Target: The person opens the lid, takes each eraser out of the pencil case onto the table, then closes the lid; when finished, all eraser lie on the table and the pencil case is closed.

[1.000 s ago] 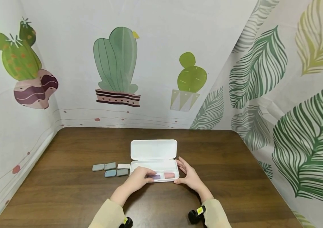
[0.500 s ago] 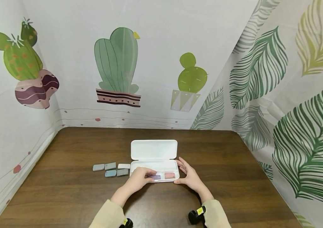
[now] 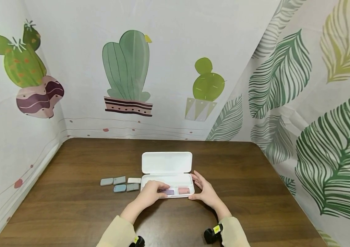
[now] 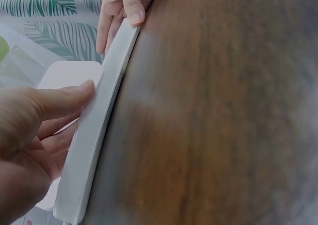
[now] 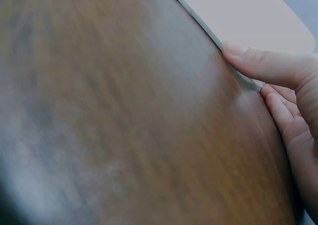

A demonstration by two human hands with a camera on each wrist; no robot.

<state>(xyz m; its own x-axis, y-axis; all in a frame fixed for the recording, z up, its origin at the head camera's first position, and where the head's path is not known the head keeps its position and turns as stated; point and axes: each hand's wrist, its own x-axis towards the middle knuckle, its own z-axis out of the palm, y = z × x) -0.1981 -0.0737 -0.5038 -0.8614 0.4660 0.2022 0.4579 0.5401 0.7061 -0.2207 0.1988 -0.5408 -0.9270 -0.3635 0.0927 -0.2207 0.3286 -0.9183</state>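
A white pencil case [image 3: 182,179] lies on the table with its lid [image 3: 167,162] raised at the back. In its front row lie a purple block [image 3: 170,192] and a pink block [image 3: 183,190], both eraser-sized. My left hand [image 3: 151,193] reaches over the case's left part, thumb and fingers pinching at the purple block, whose left end they hide. My right hand [image 3: 205,190] holds the case's right end, the thumb at the front corner and the fingers along the side. In the left wrist view, the left thumb [image 4: 64,100] is at the case's front wall.
Left of the case lie several small blocks: a white one [image 3: 134,180], a blue one [image 3: 120,188] and grey ones, one being the front grey block [image 3: 132,187]. The brown wooden table [image 3: 70,206] meets a patterned cloth wall [image 3: 168,68] at the back.
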